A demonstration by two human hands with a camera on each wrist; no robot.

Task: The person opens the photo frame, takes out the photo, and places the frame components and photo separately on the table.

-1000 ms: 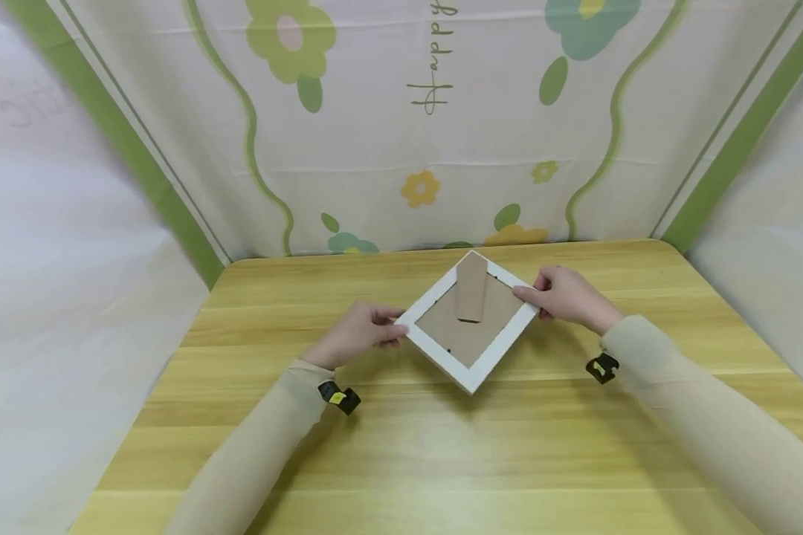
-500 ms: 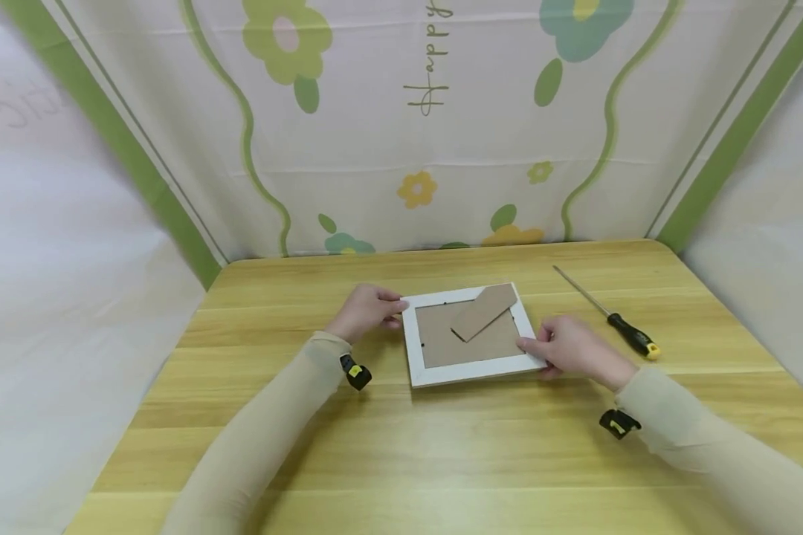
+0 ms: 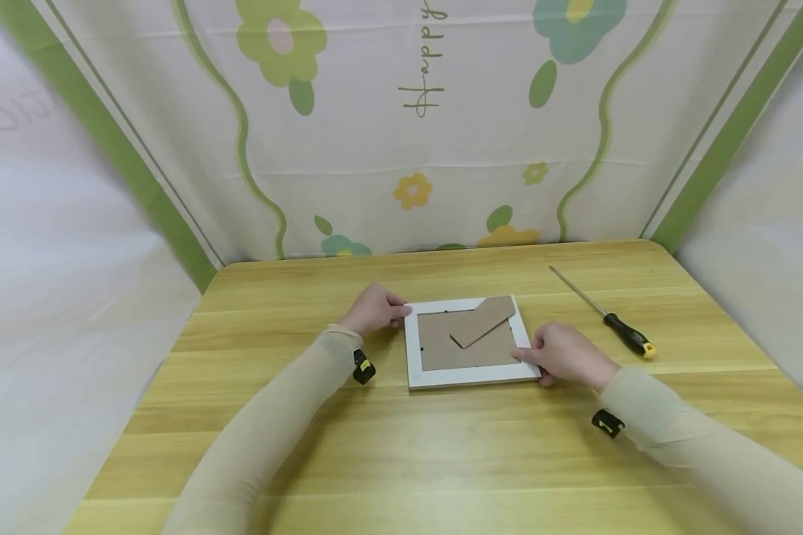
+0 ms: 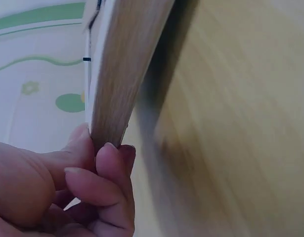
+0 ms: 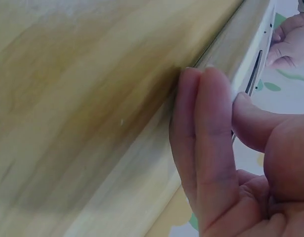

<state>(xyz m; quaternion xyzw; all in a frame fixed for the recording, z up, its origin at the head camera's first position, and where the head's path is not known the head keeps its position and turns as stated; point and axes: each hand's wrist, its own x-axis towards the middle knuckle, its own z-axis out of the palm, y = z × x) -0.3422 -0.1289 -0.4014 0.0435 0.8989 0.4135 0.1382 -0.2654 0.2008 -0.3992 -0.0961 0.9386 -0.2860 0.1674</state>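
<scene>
A white picture frame (image 3: 413, 357) lies back side up, low over the middle of the table, its brown backing board and angled easel leg (image 3: 485, 321) facing up. My left hand (image 3: 377, 308) pinches its far left corner between thumb and fingers. The left wrist view shows the wood-coloured side edge (image 4: 122, 74) of the frame, with a shadowed gap beneath it. At the near right corner my right hand (image 3: 565, 354) grips the frame, thumb on top. In the right wrist view two fingers (image 5: 213, 123) lie along the outer edge. The frame's front is hidden.
A screwdriver (image 3: 625, 333) with a black and yellow handle lies on the wooden table (image 3: 475, 461), right of the frame and beyond my right hand. A flower-patterned cloth (image 3: 348, 148) hangs behind the table's far edge. White sheets (image 3: 73, 297) stand at both sides.
Both hands have turned the frame from a diamond position to nearly square with the table and lowered it. The screwdriver, out of sight one second ago, now shows at the right.
</scene>
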